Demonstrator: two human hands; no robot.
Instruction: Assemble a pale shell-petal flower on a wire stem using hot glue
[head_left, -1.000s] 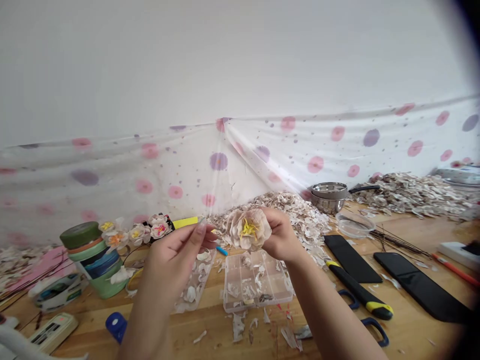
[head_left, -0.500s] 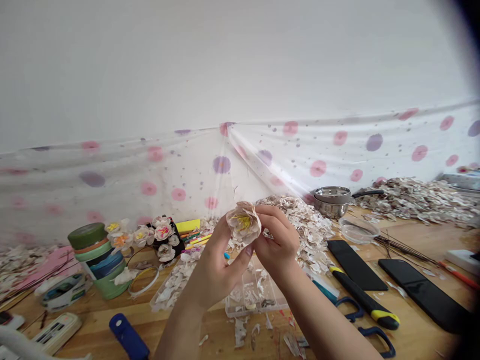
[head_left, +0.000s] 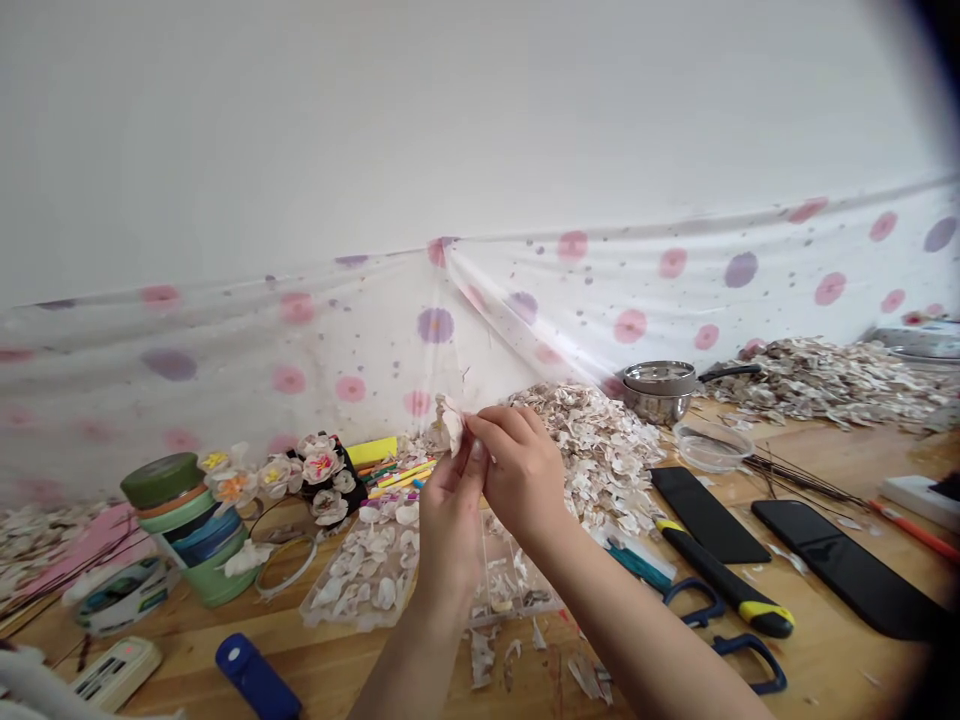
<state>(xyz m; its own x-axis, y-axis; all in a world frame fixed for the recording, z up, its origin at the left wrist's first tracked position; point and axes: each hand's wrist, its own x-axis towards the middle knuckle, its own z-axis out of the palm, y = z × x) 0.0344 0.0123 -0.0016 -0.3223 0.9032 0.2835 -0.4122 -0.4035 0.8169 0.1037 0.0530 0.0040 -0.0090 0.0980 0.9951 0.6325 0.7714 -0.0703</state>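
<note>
A handmade cream flower (head_left: 450,426) is held up over the middle of the table, turned side-on so its face points left. My left hand (head_left: 454,515) pinches it from below with thumb and fingers together. My right hand (head_left: 523,470) is closed at the back of the flower, its fingertips meeting those of the left hand. The flower's base is hidden by the fingers. Below the hands lies a clear divided box (head_left: 499,612) holding pale flakes. A tray of pale petal-like pieces (head_left: 360,575) sits left of my left wrist.
A heap of petal-like pieces (head_left: 600,460) rises behind my right hand. On the right are steel bowls (head_left: 658,395), a yellow-black utility knife (head_left: 724,580), blue-handled scissors (head_left: 754,660) and a black phone (head_left: 840,568). A green container (head_left: 180,530) and finished flowers (head_left: 322,465) stand left.
The flower has turned from facing me to side-on, facing left, and moved slightly left. My right hand has shifted left and closed in against my left hand.
</note>
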